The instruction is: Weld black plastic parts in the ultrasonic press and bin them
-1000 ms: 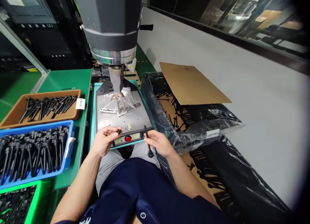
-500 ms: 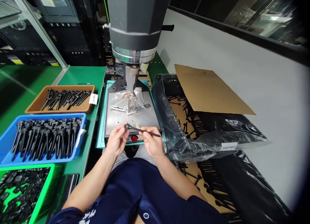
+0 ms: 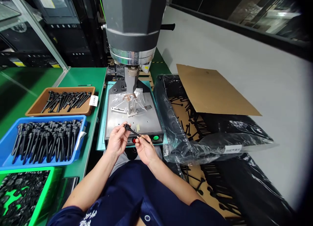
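Between my two hands is a long black ribbed plastic stake (image 3: 134, 132) with a wider head, tilted down to the right. My left hand (image 3: 117, 138) pinches it at the head end. Around its thin lower shaft the fingers of my right hand (image 3: 146, 149) are closed. Both hands are just over the front edge of the machine's metal base plate (image 3: 117, 123). Behind them on the plate stands a small fixture (image 3: 132, 105) wrapped in clear plastic, under the machine's grey head (image 3: 133, 21).
At left, a brown tray (image 3: 34, 104) and a blue bin (image 3: 7, 144) hold several black stakes; a green bin (image 3: 46, 190) holds small black parts. Right, a plastic-lined box (image 3: 171, 128) of black parts lies under a cardboard sheet (image 3: 215, 92). A green button (image 3: 156, 137) is on the base's front.
My right hand has moved left and slightly down along the stake. The stake now tilts more steeply, and the green button has come into view.
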`<action>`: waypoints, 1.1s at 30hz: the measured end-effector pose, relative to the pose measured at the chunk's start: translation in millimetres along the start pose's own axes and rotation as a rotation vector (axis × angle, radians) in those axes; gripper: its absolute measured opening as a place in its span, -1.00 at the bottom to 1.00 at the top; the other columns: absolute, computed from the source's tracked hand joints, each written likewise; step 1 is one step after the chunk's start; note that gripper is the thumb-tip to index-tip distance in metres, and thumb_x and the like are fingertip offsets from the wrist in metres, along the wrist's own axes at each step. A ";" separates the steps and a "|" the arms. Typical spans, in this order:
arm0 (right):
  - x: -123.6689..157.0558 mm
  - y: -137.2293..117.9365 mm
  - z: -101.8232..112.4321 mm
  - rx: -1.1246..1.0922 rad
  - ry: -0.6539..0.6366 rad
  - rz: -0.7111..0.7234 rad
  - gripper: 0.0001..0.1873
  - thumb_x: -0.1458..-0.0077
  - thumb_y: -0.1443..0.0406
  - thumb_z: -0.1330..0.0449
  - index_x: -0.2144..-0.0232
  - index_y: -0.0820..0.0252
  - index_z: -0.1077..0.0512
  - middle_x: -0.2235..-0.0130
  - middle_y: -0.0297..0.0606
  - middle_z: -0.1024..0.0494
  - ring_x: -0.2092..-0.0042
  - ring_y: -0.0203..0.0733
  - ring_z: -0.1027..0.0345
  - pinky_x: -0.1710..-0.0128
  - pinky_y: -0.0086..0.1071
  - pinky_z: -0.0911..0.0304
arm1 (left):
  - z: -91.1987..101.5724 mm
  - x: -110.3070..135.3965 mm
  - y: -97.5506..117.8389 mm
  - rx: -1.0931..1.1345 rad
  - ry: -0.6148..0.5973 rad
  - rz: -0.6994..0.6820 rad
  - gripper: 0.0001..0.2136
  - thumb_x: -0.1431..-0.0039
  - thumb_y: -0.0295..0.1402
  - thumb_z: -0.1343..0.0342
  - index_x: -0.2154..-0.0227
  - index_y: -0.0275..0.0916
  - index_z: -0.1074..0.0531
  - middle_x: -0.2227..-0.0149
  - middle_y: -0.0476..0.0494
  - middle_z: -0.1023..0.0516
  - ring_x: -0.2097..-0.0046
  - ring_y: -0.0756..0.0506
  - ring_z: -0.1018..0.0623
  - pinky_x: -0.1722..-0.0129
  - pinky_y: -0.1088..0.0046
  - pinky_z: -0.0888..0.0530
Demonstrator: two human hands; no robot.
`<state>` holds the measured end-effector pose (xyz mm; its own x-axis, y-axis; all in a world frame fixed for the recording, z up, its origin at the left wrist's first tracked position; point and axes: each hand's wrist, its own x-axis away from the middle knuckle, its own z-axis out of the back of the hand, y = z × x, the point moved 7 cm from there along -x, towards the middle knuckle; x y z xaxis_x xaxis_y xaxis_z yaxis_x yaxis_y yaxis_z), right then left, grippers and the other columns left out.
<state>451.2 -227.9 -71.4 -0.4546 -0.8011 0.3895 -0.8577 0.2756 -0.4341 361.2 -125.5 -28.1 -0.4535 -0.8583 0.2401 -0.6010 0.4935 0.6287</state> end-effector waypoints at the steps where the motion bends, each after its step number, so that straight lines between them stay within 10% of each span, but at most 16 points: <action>1: -0.8 3.3 1.3 -0.013 0.004 -0.031 -0.71 0.25 0.40 -0.49 0.49 0.11 -0.45 0.40 -0.41 -0.60 0.39 -0.38 -0.45 0.47 -0.56 -0.32 | -0.8 -0.7 0.5 -0.005 -0.001 -0.005 -0.76 0.22 -0.41 -0.46 0.42 -0.23 -0.57 0.15 -0.10 -0.62 0.13 -0.11 -0.61 0.16 0.42 -0.55; 5: -2.1 5.4 4.7 0.018 -0.001 -0.005 -0.72 0.23 0.37 -0.48 0.49 0.11 -0.44 0.39 -0.41 -0.59 0.40 -0.37 -0.43 0.46 -0.51 -0.32 | 0.2 -2.9 -0.4 -0.034 0.025 0.008 -0.78 0.19 -0.42 -0.44 0.42 -0.23 -0.56 0.16 -0.09 -0.62 0.13 -0.12 -0.61 0.20 0.43 -0.56; 14: 4.8 -43.5 2.5 0.586 -0.140 0.605 -0.82 0.08 0.32 -0.42 0.43 0.10 -0.47 0.29 -0.32 -0.59 0.23 -0.21 -0.49 0.22 -0.28 -0.41 | 3.0 -5.0 -10.6 -0.140 0.051 0.080 -0.79 0.11 -0.36 -0.40 0.38 -0.24 -0.54 0.14 -0.13 -0.62 0.12 -0.12 -0.61 0.21 0.42 -0.57; 22: -7.9 -32.5 9.7 0.853 -0.465 0.114 -0.60 -0.12 0.05 -0.23 0.11 0.19 -0.53 0.36 -0.22 -0.63 0.42 -0.23 -0.47 0.41 -0.32 -0.40 | 2.7 -9.0 3.5 -0.271 0.046 -0.050 -0.74 0.19 -0.34 -0.45 0.41 -0.29 -0.57 0.17 -0.21 -0.63 0.23 -0.14 -0.64 0.26 0.38 -0.56; 29: -5.0 -31.1 4.8 1.134 -0.358 0.287 -0.77 -0.15 0.22 -0.16 0.19 0.13 -0.56 0.39 -0.30 -0.56 0.50 -0.32 -0.38 0.48 -0.42 -0.35 | -0.6 -5.1 5.4 -0.422 0.007 -0.057 -0.73 0.20 -0.32 -0.44 0.41 -0.31 -0.57 0.13 -0.28 -0.63 0.21 -0.20 -0.64 0.26 0.34 -0.54; 33: -0.7 -18.0 7.3 1.014 -0.425 0.079 -0.74 -0.16 0.14 -0.16 0.32 0.18 -0.56 0.50 -0.34 -0.51 0.56 -0.34 -0.30 0.56 -0.45 -0.28 | 0.3 -6.5 10.4 -0.478 -0.036 -0.074 -0.74 0.19 -0.30 -0.44 0.42 -0.30 -0.57 0.14 -0.28 -0.63 0.20 -0.19 -0.63 0.24 0.31 -0.55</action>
<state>468.7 -236.2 -69.8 -0.2126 -0.9715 0.1046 -0.1460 -0.0742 -0.9865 357.7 -114.8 -23.4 -0.4490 -0.8788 0.1615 -0.2666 0.3043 0.9145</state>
